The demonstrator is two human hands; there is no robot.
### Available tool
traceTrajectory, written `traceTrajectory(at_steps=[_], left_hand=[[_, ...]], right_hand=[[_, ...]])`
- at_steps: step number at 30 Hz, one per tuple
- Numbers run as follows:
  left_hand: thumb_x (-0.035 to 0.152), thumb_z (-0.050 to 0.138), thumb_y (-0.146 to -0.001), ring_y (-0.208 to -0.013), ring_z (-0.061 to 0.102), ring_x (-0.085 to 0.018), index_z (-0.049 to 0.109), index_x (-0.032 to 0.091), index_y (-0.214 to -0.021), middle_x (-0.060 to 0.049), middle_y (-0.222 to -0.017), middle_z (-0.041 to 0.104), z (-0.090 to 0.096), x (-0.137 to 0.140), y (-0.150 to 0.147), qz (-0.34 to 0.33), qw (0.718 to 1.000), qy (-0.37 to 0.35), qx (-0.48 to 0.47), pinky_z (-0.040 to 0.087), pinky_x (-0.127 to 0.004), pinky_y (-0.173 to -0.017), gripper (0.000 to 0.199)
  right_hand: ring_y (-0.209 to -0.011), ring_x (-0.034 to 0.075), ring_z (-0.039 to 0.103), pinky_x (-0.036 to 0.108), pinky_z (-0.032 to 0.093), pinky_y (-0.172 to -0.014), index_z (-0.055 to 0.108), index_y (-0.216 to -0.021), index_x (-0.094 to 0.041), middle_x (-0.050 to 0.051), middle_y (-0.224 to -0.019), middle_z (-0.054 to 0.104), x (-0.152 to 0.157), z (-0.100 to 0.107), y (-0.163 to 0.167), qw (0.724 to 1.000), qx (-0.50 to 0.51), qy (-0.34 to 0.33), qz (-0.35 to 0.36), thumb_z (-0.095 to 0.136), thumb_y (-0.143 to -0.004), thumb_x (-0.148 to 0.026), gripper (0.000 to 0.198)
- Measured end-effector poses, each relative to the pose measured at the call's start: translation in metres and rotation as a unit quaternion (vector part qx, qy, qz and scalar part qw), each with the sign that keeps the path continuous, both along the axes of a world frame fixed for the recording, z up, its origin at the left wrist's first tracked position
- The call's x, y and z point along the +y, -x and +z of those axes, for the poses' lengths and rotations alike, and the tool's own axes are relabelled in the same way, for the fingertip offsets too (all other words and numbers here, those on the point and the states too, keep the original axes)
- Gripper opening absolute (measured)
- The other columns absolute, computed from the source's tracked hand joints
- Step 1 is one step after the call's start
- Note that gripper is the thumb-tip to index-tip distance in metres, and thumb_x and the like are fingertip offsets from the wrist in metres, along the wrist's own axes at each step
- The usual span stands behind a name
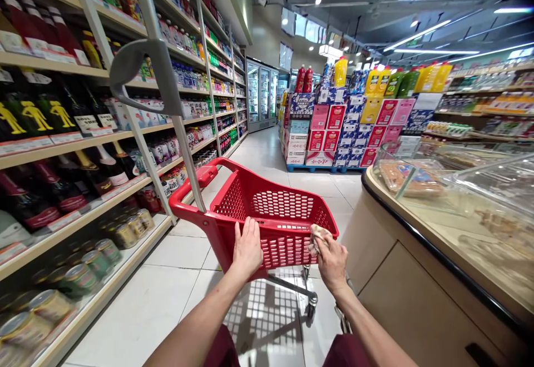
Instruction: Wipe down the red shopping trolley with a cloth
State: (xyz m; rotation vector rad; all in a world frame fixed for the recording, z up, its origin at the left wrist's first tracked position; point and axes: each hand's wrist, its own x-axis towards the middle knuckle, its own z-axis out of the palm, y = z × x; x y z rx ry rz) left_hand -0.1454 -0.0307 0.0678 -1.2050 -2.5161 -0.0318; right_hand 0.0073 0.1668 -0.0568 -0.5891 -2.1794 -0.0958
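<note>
A red plastic shopping basket cart (287, 250) stands in front of me, its side perforated with holes and its grey pull handle (161, 78) rising at the left. My left hand (247, 247) lies against the near rim with its fingers stretched out, holding nothing. At the right end of the same rim, my right hand (332, 257) is closed around a crumpled whitish-brown cloth (319, 237), which touches the basket's edge. No goods show inside the basket. Below it, a metal frame leads to a caster wheel (311, 306).
Drink shelves (125, 133) with bottles and cans line the left side. A glass-topped display counter (425, 256) stands close on the right. Stacked drink cartons (325, 133) sit on blue pallets ahead, with glass-door fridges (262, 92) at the back. The floor (167, 286) is pale tile.
</note>
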Motion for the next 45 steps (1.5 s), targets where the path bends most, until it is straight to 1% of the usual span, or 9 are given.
traceTrajectory(at_steps=[4, 10, 16, 21, 27, 32, 37, 39, 45], left_hand=[[0.015, 0.039, -0.067, -0.130, 0.020, -0.024, 0.033, 0.006, -0.129, -0.013, -0.136, 0.036, -0.002, -0.002, 0.002, -0.010, 1.000, 0.006, -0.003, 0.007, -0.049, -0.106, 0.063], [0.014, 0.042, -0.066, -0.131, 0.018, -0.025, 0.030, 0.014, -0.132, -0.014, -0.138, 0.032, -0.010, -0.005, 0.001, -0.015, 1.000, -0.014, 0.014, 0.009, -0.053, -0.104, 0.067], [0.014, 0.044, -0.067, -0.132, 0.014, -0.025, 0.031, 0.017, -0.132, -0.013, -0.138, 0.032, -0.012, -0.006, -0.001, -0.017, 0.999, -0.006, 0.026, 0.010, -0.053, -0.104, 0.066], [0.015, 0.044, -0.067, -0.132, 0.009, -0.027, 0.031, 0.013, -0.132, -0.014, -0.140, 0.028, -0.013, -0.003, -0.005, -0.005, 1.000, -0.005, 0.025, 0.009, -0.052, -0.104, 0.066], [0.019, 0.040, -0.072, -0.133, 0.009, -0.024, 0.031, 0.010, -0.131, -0.013, -0.141, 0.026, -0.016, -0.002, -0.006, -0.014, 1.000, -0.009, 0.015, 0.009, -0.048, -0.106, 0.060], [0.018, 0.040, -0.073, -0.133, 0.008, -0.024, 0.029, 0.009, -0.132, -0.013, -0.142, 0.022, -0.019, -0.001, -0.008, -0.005, 1.000, -0.018, 0.013, 0.010, -0.047, -0.106, 0.061], [0.019, 0.041, -0.073, -0.133, 0.006, -0.025, 0.028, 0.009, -0.133, -0.013, -0.143, 0.020, -0.020, 0.001, -0.009, 0.000, 1.000, -0.016, 0.002, 0.011, -0.048, -0.106, 0.062], [0.018, 0.041, -0.072, -0.133, 0.005, -0.024, 0.027, 0.010, -0.133, -0.012, -0.143, 0.019, -0.020, 0.000, -0.009, -0.002, 1.000, -0.017, 0.003, 0.010, -0.048, -0.106, 0.063], [0.019, 0.041, -0.072, -0.133, 0.004, -0.024, 0.026, 0.010, -0.134, -0.013, -0.144, 0.016, -0.016, -0.001, -0.012, -0.006, 0.999, -0.009, -0.042, 0.009, -0.050, -0.105, 0.065]], right_hand=[[-0.096, 0.019, 0.050, 0.037, 0.030, -0.081, 0.057, -0.105, -0.024, 0.007, -0.108, 0.056, 0.011, -0.014, -0.015, 0.997, -0.068, 0.025, -0.001, 0.037, -0.080, -0.014, 0.034], [-0.102, 0.023, 0.046, 0.041, 0.028, -0.085, 0.054, -0.112, -0.023, 0.010, -0.115, 0.052, 0.031, -0.010, -0.018, 0.997, 0.018, 0.039, -0.068, 0.036, -0.080, -0.020, 0.037], [-0.095, 0.022, 0.050, 0.040, 0.030, -0.081, 0.057, -0.106, -0.021, 0.011, -0.108, 0.056, 0.033, -0.032, -0.027, 0.991, -0.072, 0.091, -0.066, 0.036, -0.076, -0.016, 0.037], [-0.100, 0.023, 0.047, 0.042, 0.028, -0.085, 0.053, -0.112, -0.023, 0.010, -0.115, 0.051, 0.032, -0.012, -0.028, 0.991, 0.014, 0.091, -0.100, 0.036, -0.076, -0.019, 0.040], [-0.097, 0.022, 0.048, 0.041, 0.031, -0.082, 0.058, -0.106, -0.024, 0.008, -0.104, 0.055, 0.027, 0.003, -0.025, 0.993, 0.004, 0.118, -0.024, 0.038, -0.074, -0.019, 0.038], [-0.101, 0.025, 0.046, 0.044, 0.033, -0.085, 0.058, -0.107, -0.020, 0.011, -0.112, 0.052, 0.039, 0.031, -0.008, 0.985, 0.076, 0.140, -0.073, 0.036, -0.074, -0.020, 0.040], [-0.103, 0.020, 0.047, 0.036, 0.038, -0.085, 0.055, -0.112, -0.023, 0.006, -0.111, 0.056, 0.003, 0.041, 0.033, 0.990, 0.036, 0.078, 0.116, 0.035, -0.073, -0.010, 0.046], [-0.104, 0.020, 0.047, 0.036, 0.038, -0.085, 0.055, -0.113, -0.022, 0.007, -0.113, 0.055, -0.003, 0.040, 0.038, 0.987, 0.025, 0.054, 0.151, 0.036, -0.073, -0.009, 0.046], [-0.107, 0.022, 0.045, 0.040, 0.038, -0.086, 0.050, -0.118, -0.021, 0.008, -0.117, 0.053, 0.016, 0.036, 0.025, 0.995, 0.026, 0.095, 0.034, 0.033, -0.073, -0.009, 0.049]])
